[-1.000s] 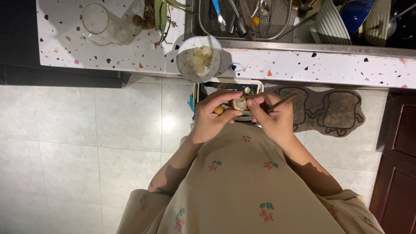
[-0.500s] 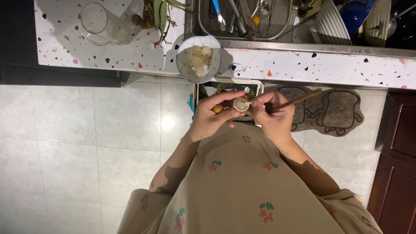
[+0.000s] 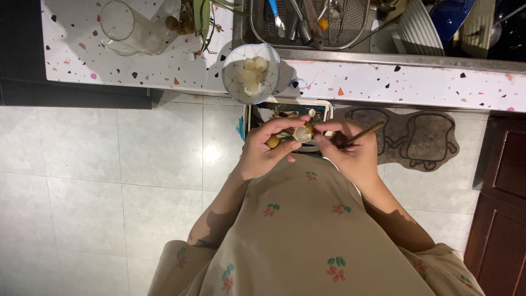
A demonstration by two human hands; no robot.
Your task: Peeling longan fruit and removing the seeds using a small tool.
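My left hand [image 3: 266, 151] grips a small round pale fruit [image 3: 302, 134] between thumb and fingers, with a second brownish fruit [image 3: 273, 142] tucked in the palm. My right hand [image 3: 348, 148] holds a thin wooden-handled tool [image 3: 364, 133] and its fingertips touch the pale fruit's right side. Both hands hover over a white-rimmed bin [image 3: 320, 102] on the floor with peel scraps inside. A glass bowl [image 3: 250, 74] of peeled white fruits sits on the counter edge just beyond the hands.
The speckled white counter [image 3: 383, 82] runs across the top. It bears a clear jug [image 3: 123, 27], leafy stems with brown fruits [image 3: 192, 16], a wire utensil rack [image 3: 309, 19] and stacked dishes [image 3: 438, 22]. A floor mat [image 3: 416, 140] lies right; a dark wooden cabinet [image 3: 504, 208] stands far right.
The pale fruit has turned a little in my left fingers, and my right hand's fingertips have shifted along its right side. The bowl and bin have not moved.
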